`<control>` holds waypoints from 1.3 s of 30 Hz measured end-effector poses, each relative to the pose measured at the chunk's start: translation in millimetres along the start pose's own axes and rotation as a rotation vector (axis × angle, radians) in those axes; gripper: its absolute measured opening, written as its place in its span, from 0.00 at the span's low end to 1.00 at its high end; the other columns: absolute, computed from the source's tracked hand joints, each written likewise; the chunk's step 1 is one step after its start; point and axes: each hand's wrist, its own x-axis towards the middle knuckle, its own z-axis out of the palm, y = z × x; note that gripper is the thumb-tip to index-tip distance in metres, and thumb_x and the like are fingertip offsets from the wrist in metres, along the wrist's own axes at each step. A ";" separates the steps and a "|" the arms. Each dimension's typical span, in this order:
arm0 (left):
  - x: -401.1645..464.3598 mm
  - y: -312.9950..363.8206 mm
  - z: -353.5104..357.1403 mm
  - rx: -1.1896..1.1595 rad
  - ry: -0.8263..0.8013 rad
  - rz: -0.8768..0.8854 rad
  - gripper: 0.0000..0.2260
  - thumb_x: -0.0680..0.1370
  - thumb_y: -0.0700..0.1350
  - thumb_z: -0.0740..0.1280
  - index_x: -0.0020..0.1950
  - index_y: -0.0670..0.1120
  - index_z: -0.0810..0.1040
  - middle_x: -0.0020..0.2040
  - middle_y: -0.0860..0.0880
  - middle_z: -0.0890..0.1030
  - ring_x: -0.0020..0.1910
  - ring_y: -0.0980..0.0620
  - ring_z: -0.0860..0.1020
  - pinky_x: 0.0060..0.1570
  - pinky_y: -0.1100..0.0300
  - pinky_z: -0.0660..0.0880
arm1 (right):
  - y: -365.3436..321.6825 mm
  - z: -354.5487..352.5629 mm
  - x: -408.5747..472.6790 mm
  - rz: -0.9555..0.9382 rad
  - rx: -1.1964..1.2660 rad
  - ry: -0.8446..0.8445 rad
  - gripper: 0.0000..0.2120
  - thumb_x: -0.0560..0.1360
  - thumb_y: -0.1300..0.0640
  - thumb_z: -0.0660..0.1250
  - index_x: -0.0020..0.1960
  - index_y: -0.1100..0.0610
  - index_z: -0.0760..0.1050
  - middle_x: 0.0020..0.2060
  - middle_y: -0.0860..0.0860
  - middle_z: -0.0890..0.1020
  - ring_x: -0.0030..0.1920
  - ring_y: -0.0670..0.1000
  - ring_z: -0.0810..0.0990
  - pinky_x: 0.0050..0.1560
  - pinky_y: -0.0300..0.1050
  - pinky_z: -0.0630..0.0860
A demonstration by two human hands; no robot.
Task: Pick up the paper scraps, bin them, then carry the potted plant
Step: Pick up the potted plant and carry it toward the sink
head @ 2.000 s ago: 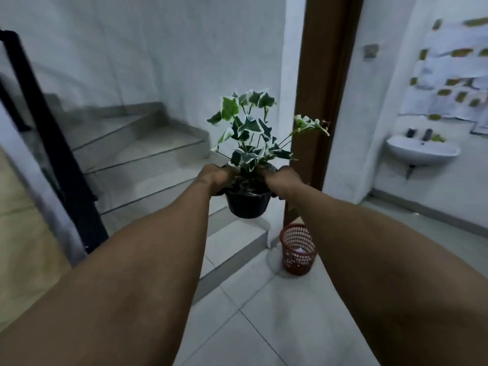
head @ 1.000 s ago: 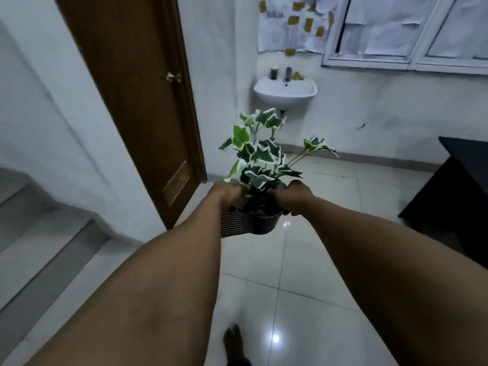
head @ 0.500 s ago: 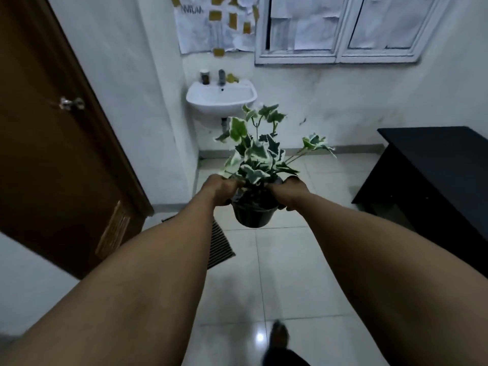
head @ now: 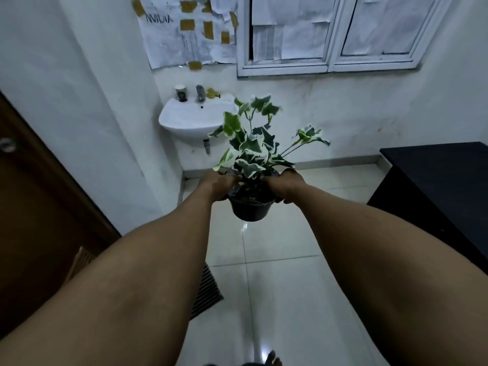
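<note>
My left hand [head: 220,186] and right hand [head: 286,186] clamp the rim of the potted plant [head: 250,178], held out at arm's length above the glossy tiled floor [head: 280,273]: a round, dark, smooth pot under white-edged green ivy leaves.

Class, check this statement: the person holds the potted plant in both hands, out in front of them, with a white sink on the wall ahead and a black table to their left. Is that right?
Not quite. The head view shows the black table on the person's right. The rest holds: left hand and right hand grip the potted plant, with the white sink on the wall ahead.
</note>
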 end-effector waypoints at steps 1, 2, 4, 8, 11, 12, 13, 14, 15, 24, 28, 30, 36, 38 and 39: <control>17.5 14.0 7.3 0.010 0.007 0.007 0.09 0.73 0.46 0.75 0.37 0.48 0.77 0.33 0.52 0.77 0.31 0.55 0.76 0.22 0.70 0.73 | -2.6 -8.7 21.6 0.010 0.007 0.011 0.20 0.70 0.37 0.66 0.39 0.55 0.76 0.32 0.54 0.84 0.33 0.52 0.85 0.31 0.41 0.79; 38.9 25.2 14.6 0.027 0.011 0.006 0.10 0.72 0.47 0.75 0.36 0.48 0.77 0.33 0.52 0.78 0.31 0.55 0.76 0.24 0.69 0.74 | -4.2 -16.6 44.4 0.028 0.022 0.025 0.20 0.69 0.37 0.67 0.39 0.55 0.76 0.32 0.54 0.84 0.33 0.52 0.84 0.31 0.41 0.78; 62.2 35.1 20.7 0.079 0.007 0.036 0.11 0.71 0.51 0.75 0.36 0.47 0.77 0.33 0.50 0.79 0.31 0.51 0.78 0.34 0.62 0.79 | -5.0 -25.8 67.5 0.032 0.030 0.016 0.19 0.69 0.37 0.67 0.39 0.54 0.76 0.33 0.55 0.84 0.34 0.53 0.84 0.31 0.41 0.79; 136.1 58.4 38.0 0.105 -0.061 0.024 0.14 0.70 0.53 0.74 0.43 0.43 0.80 0.38 0.44 0.80 0.36 0.47 0.79 0.42 0.55 0.80 | -9.8 -38.4 136.9 0.073 0.047 0.016 0.20 0.69 0.38 0.67 0.39 0.56 0.77 0.33 0.55 0.85 0.34 0.53 0.85 0.30 0.41 0.78; 199.4 72.0 51.4 0.131 -0.122 0.018 0.16 0.74 0.51 0.72 0.53 0.39 0.81 0.43 0.45 0.79 0.35 0.52 0.76 0.33 0.64 0.75 | -15.8 -44.2 188.3 0.125 0.041 0.053 0.22 0.69 0.38 0.67 0.42 0.58 0.78 0.34 0.56 0.85 0.34 0.53 0.85 0.31 0.41 0.78; 219.3 79.8 55.0 0.169 -0.156 0.016 0.16 0.76 0.51 0.70 0.56 0.40 0.81 0.45 0.46 0.79 0.35 0.54 0.75 0.30 0.65 0.72 | -19.8 -45.8 207.6 0.142 0.038 0.061 0.22 0.69 0.38 0.67 0.43 0.58 0.78 0.34 0.56 0.85 0.34 0.53 0.85 0.31 0.42 0.79; 242.5 86.4 58.7 0.204 -0.162 0.044 0.15 0.76 0.51 0.70 0.55 0.41 0.82 0.46 0.46 0.80 0.35 0.54 0.75 0.29 0.66 0.71 | -22.9 -47.5 225.8 0.147 0.037 0.074 0.21 0.69 0.39 0.67 0.44 0.58 0.78 0.35 0.56 0.85 0.34 0.53 0.85 0.32 0.42 0.80; 262.6 92.4 61.2 0.217 -0.169 0.054 0.14 0.74 0.52 0.72 0.52 0.42 0.82 0.46 0.46 0.81 0.35 0.54 0.76 0.29 0.65 0.72 | -26.0 -48.9 241.9 0.155 0.039 0.079 0.20 0.69 0.39 0.67 0.44 0.57 0.79 0.35 0.55 0.85 0.34 0.54 0.85 0.33 0.43 0.81; 279.5 98.9 61.8 0.212 -0.172 0.054 0.14 0.72 0.53 0.73 0.48 0.42 0.82 0.44 0.45 0.83 0.35 0.53 0.77 0.28 0.65 0.72 | -28.3 -49.0 257.6 0.169 0.051 0.090 0.20 0.69 0.39 0.67 0.44 0.57 0.79 0.35 0.55 0.85 0.35 0.54 0.85 0.34 0.44 0.82; 422.1 185.1 93.5 0.403 -0.270 0.157 0.15 0.72 0.53 0.72 0.49 0.42 0.80 0.51 0.42 0.81 0.49 0.43 0.80 0.54 0.50 0.78 | -49.4 -82.0 389.2 0.291 0.168 0.179 0.21 0.69 0.39 0.67 0.43 0.58 0.79 0.35 0.56 0.85 0.36 0.54 0.86 0.35 0.44 0.82; 473.1 216.9 131.6 0.468 -0.335 0.191 0.16 0.69 0.55 0.72 0.44 0.42 0.80 0.42 0.44 0.80 0.41 0.44 0.79 0.43 0.56 0.75 | -36.4 -109.4 448.1 0.335 0.191 0.215 0.22 0.69 0.39 0.66 0.44 0.59 0.80 0.32 0.56 0.85 0.34 0.53 0.85 0.29 0.40 0.78; 496.9 231.9 154.9 0.488 -0.372 0.187 0.15 0.66 0.55 0.72 0.36 0.42 0.78 0.34 0.46 0.78 0.33 0.46 0.76 0.36 0.57 0.72 | -24.4 -126.5 477.8 0.355 0.193 0.237 0.21 0.69 0.41 0.66 0.44 0.60 0.80 0.31 0.56 0.85 0.32 0.53 0.85 0.26 0.38 0.75; 571.2 283.2 244.2 0.511 -0.408 0.233 0.21 0.68 0.57 0.71 0.48 0.39 0.82 0.43 0.42 0.82 0.43 0.42 0.81 0.43 0.54 0.78 | 12.8 -198.2 572.0 0.353 0.181 0.265 0.18 0.69 0.41 0.67 0.43 0.57 0.79 0.35 0.55 0.84 0.32 0.53 0.85 0.23 0.36 0.73; 593.4 305.7 273.0 0.507 -0.421 0.238 0.24 0.66 0.59 0.70 0.51 0.40 0.82 0.47 0.42 0.83 0.47 0.42 0.82 0.49 0.51 0.80 | 21.9 -228.4 603.9 0.364 0.180 0.269 0.17 0.69 0.41 0.68 0.42 0.56 0.78 0.36 0.55 0.84 0.31 0.53 0.84 0.21 0.35 0.71; 603.3 316.5 286.2 0.517 -0.420 0.244 0.24 0.66 0.59 0.69 0.49 0.40 0.83 0.47 0.42 0.83 0.47 0.42 0.82 0.49 0.51 0.80 | 26.8 -242.6 618.3 0.367 0.175 0.274 0.17 0.69 0.41 0.68 0.41 0.56 0.79 0.35 0.55 0.84 0.30 0.52 0.84 0.21 0.34 0.70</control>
